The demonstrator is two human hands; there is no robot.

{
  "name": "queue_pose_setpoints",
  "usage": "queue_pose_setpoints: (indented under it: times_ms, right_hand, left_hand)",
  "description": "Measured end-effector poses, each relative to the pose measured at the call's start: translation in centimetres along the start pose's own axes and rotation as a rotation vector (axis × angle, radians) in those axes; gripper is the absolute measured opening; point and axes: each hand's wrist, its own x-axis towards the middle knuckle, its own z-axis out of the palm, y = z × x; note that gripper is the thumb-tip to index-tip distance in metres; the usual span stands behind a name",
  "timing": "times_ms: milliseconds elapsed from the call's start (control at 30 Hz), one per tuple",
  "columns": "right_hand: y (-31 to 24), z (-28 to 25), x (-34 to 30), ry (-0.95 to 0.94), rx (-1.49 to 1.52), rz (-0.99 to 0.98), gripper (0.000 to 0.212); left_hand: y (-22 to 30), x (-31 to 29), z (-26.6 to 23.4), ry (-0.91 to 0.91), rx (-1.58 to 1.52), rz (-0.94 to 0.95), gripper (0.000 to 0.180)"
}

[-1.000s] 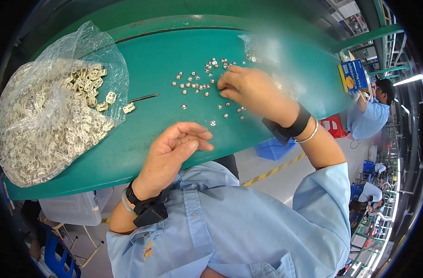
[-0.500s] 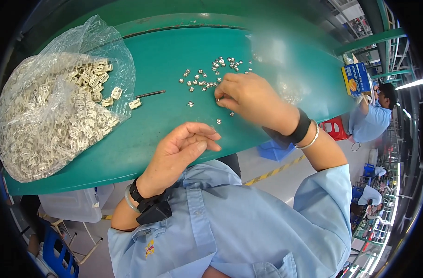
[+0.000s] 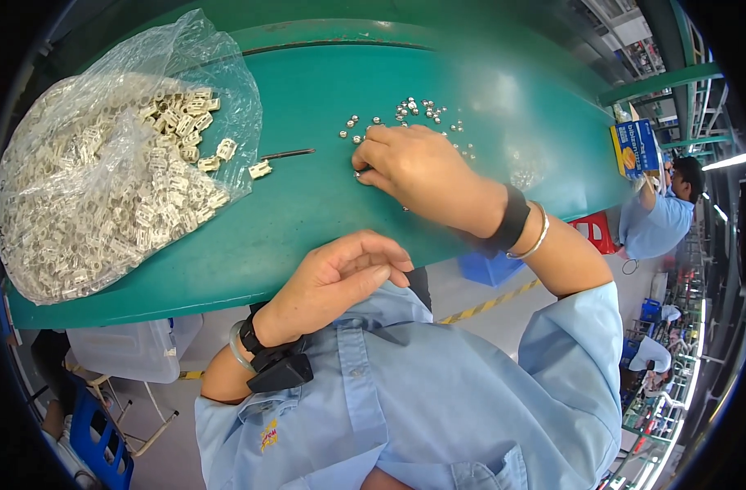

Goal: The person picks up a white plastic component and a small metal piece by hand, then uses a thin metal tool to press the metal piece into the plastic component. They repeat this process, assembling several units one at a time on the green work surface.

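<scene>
A long green workbench (image 3: 324,90) curves across the frame, bearing a bulging clear plastic bag (image 3: 189,45) at its left, filled with cream slotted plastic clips (image 3: 185,122). The person's right hand (image 3: 418,167) reaches palm-down over the bench, fingers drawn narrow, with a single silvery piece (image 3: 357,174) showing at the fingertips — pinched or merely touched, the view cannot tell. The left hand (image 3: 340,273) hangs near the bench's close edge, half-curled with thumb toward fingers; whether anything sits inside the curl is hidden. A slender dark rod (image 3: 289,153) lies beyond the bag's mouth, one loose cream clip (image 3: 260,170) just beside its near end. Smallest of all, rounded silvery metal pieces (image 3: 412,104) lie scattered around the right hand, mostly beyond it, some perhaps covered by it. Their rounded shape looks like the chief hazard: a hurried drag of fingers or wrist could set strays rolling toward the close edge, while a knock to the slack bag could spill clips among the metal.
</scene>
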Motion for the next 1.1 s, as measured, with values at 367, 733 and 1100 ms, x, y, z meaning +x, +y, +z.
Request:
queue_pose_setpoints:
  times_ms: [367, 733, 1100]
  right_hand:
    - [-0.3, -1.1, -1.3, -0.083, 0.03, 0.098, 0.01]
    - [0.0, -0.2, -0.1, -0.021, 0.022, 0.013, 0.01]
    - [0.5, -0.8, 0.2, -0.076, 0.141, 0.125, 0.01]
  left_hand:
    - [-0.5, -0.1, -0.3, 0.002, -0.04, 0.02, 0.022]
    - [-0.5, -0.1, -0.2, 0.006, -0.031, 0.016, 0.022]
    - [-0.7, 0.1, -0.5, -0.041, -0.055, 0.036, 0.024]
